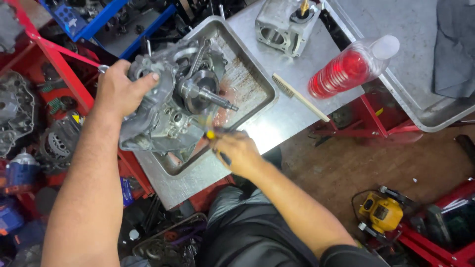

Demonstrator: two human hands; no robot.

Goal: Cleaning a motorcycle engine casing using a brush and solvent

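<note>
head view: left hand point(118, 91) grips engine case point(168, 106) over tray point(257, 79).

bright overhead light | glare on steel table point(277, 123) | right hands point(237, 151) blurred, perhaps motion | edges bowed

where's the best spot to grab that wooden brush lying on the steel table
Probably the bare wooden handle, coming from above. The brush lies flat on the steel table beside the tray; its bristled end points toward the tray, and the handle end is free near the table edge.
</note>
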